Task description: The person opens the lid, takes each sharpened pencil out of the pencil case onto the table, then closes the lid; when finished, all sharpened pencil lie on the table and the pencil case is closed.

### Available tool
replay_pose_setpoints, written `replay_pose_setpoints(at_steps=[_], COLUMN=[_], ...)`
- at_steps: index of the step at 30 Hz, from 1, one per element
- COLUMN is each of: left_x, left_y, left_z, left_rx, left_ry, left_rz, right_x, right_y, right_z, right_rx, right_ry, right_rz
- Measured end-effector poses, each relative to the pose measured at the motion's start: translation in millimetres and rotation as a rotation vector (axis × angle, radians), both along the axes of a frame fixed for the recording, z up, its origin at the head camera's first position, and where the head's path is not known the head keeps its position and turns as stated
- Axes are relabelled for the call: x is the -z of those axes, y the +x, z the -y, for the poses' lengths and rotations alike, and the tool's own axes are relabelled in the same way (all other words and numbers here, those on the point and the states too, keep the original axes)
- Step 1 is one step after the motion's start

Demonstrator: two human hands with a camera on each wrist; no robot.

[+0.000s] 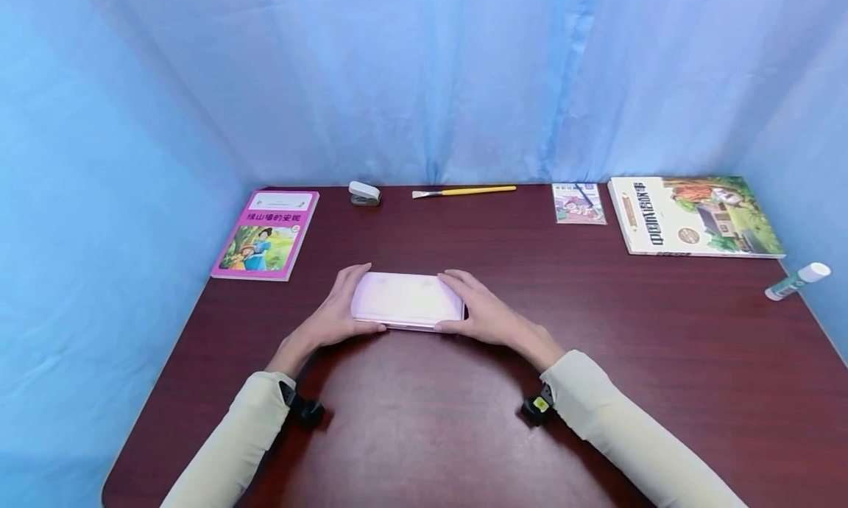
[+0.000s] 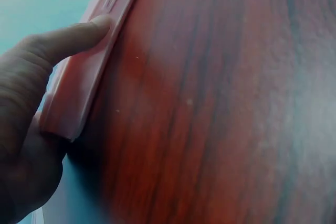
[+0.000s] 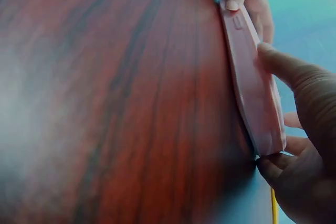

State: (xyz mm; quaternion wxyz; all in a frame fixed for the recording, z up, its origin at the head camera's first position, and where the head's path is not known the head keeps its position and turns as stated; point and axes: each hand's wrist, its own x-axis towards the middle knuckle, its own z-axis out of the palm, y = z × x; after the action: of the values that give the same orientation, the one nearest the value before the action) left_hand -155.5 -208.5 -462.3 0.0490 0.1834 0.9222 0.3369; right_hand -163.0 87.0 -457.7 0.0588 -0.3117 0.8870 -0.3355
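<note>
A pale pink oblong case with a shiny top lies lengthwise between both hands, near the middle of the table. My left hand grips its left end, thumb along the near side and fingers round the far side. The right hand holds the opposite end the same way. In the left wrist view the left thumb presses the pink side of the case, near a small raised mark. From the right wrist, both hands show on the case. Whether it touches the table or is slightly raised, I cannot tell.
Along the back of the dark red table are a pink book, a white stapler, a yellow-handled paintbrush, a small booklet and a large book. A glue stick is far right. Blue curtains surround the table.
</note>
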Motion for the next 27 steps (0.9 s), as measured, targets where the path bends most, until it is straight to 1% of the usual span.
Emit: replay_pose_setpoints(at_steps=[5,8,14,22,27], left_x=[4.2,7.3,11.6,11.6,13.0], left_y=[0.5,1.3,2.2,2.4,2.0], left_z=[-0.5,-0.6,-1.9,-3.1,-3.7], left_rx=[0.019,0.015,-0.016,-0.046,-0.062], left_ry=[-0.015,-0.018,-0.019,-0.097,-0.115], left_rz=[-0.109,-0.146,-0.175,-0.220,-0.245], right_x=[-0.7,-0.9,1.4,4.2,4.1], right_y=[2.2,3.2,5.4,6.5,6.3], right_z=[0.0,0.8,2.2,3.5,3.2], right_rx=[-0.016,-0.016,-0.003,0.028,0.034], right_ry=[0.017,0.023,0.026,0.032,0.055], right_rz=[-0.034,-0.052,-0.098,-0.158,-0.172])
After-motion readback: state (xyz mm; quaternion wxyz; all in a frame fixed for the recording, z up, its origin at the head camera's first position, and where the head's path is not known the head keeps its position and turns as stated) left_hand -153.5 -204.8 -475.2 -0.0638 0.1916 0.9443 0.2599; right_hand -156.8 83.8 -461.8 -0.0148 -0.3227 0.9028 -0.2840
